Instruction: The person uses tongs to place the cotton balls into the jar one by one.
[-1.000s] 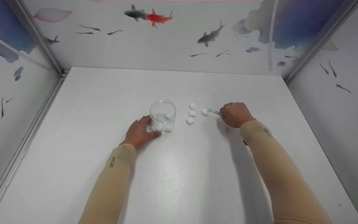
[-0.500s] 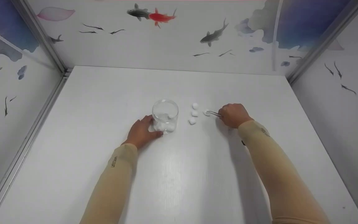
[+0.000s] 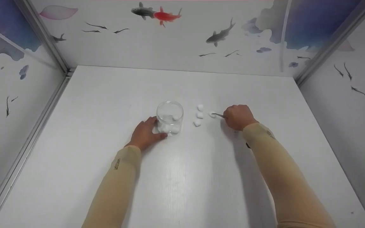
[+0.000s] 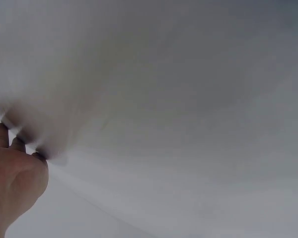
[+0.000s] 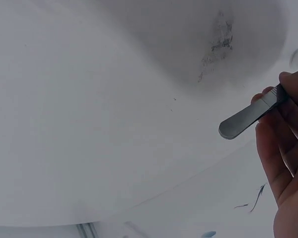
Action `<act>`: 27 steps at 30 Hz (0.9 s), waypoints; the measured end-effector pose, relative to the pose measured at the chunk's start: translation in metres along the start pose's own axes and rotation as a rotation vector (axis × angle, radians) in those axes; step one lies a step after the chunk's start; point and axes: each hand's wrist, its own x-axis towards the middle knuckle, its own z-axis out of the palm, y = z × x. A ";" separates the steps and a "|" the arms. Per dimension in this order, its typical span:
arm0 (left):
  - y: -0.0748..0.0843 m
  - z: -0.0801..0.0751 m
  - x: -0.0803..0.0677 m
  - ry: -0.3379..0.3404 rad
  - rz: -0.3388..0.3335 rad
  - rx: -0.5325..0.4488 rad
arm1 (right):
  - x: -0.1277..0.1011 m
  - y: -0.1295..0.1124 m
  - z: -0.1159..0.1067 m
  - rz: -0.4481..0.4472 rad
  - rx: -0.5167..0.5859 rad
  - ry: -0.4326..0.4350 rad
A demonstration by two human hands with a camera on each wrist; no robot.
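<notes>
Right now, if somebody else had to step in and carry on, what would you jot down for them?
Left hand holds the clear jar at its base, upright on the white table.
Right hand grips metal tweezers, tips at one cotton ball.
Done: a few cotton balls lie inside the jar.
Left: that ball, plus three cotton balls in a row beside the jar.

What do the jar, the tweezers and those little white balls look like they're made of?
The jar: clear glass or plastic, see-through with glints; I can't tell which.
The tweezers: probably metal, with a smooth grey satin sheen.
The white balls: likely cotton, matte and soft-edged.
</notes>
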 end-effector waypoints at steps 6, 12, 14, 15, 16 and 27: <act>0.001 0.000 0.000 -0.004 0.004 0.006 | -0.004 0.003 -0.004 -0.010 -0.012 0.035; 0.000 -0.001 0.000 -0.003 0.017 0.002 | -0.009 0.005 -0.007 -0.047 0.009 0.087; 0.000 -0.001 0.000 -0.005 0.019 -0.005 | -0.011 0.005 -0.008 -0.070 0.010 0.109; 0.000 -0.001 0.000 -0.006 0.017 -0.007 | -0.012 0.005 -0.009 -0.081 0.013 0.121; 0.000 -0.001 0.000 -0.006 0.018 -0.007 | -0.013 0.005 -0.010 -0.090 0.016 0.134; 0.001 -0.001 -0.001 0.006 0.030 -0.007 | -0.015 -0.005 -0.018 -0.168 0.062 0.208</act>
